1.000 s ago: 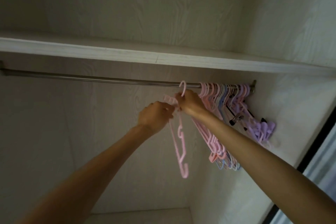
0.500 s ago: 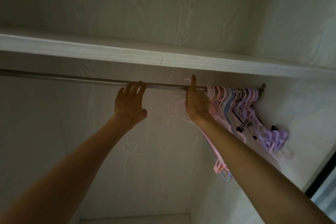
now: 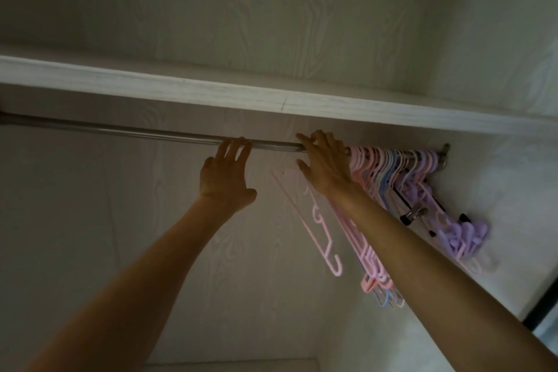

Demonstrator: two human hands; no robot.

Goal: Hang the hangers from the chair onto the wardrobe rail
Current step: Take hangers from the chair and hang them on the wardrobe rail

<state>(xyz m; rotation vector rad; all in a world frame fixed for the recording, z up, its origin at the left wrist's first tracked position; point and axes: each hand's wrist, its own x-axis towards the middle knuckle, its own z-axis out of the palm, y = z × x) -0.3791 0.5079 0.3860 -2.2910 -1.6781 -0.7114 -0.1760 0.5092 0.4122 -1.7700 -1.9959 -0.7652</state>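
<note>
A metal wardrobe rail (image 3: pixel 126 131) runs under a white shelf. Several pink, blue and purple plastic hangers (image 3: pixel 389 166) hang bunched at its right end. One pink hanger (image 3: pixel 320 235) hangs a little left of the bunch, its hook hidden behind my right hand. My right hand (image 3: pixel 324 163) is raised at the rail with fingers spread and straight, beside the bunch. My left hand (image 3: pixel 225 177) is up at the rail further left, straight fingertips touching it, holding nothing.
The white shelf (image 3: pixel 211 90) sits just above the rail. The wardrobe's back wall and right side wall (image 3: pixel 498 190) close the space. A dark door frame edge (image 3: pixel 540 308) shows at the lower right. A metal clip hanger (image 3: pixel 413 214) hangs among the purple ones.
Both hands held the pink hanger below the rail a second ago. It now hangs from the rail, the left hand rests on the rail and the right hand's fingers have spread.
</note>
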